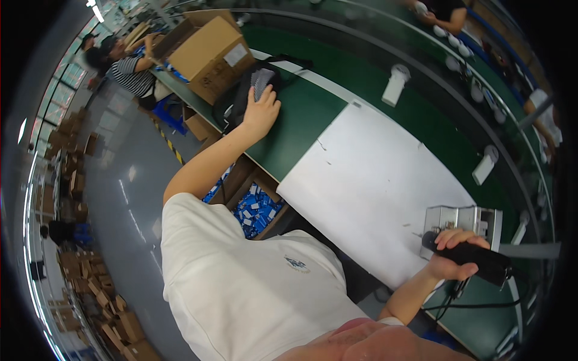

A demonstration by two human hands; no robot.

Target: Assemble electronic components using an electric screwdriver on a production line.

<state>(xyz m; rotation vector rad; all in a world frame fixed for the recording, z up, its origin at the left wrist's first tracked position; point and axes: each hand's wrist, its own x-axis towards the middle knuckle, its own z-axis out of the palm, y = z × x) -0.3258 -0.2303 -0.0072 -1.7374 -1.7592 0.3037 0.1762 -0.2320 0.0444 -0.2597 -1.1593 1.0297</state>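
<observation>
My left hand (261, 115) reaches out to the far left of the bench, its thumb and fingers closed on the grey textured part of a black bag (239, 99). Straps trail from that bag across the green surface. In my right hand (459, 256) is a thick black handheld tool (484, 263), gripped round its body; its exact kind does not show. Below it runs a black cable (475, 305). Right beside this hand stands a silver metal box-like fixture (442, 218), partly hidden by my fingers.
A white sheet (367, 186) covers the middle of the green bench (301, 120). Behind it, white devices (395, 86) lie on a green conveyor (343, 60). An open carton (211, 60) stands far left. Blue packets (256, 207) fill a box under the bench. Other people work nearby.
</observation>
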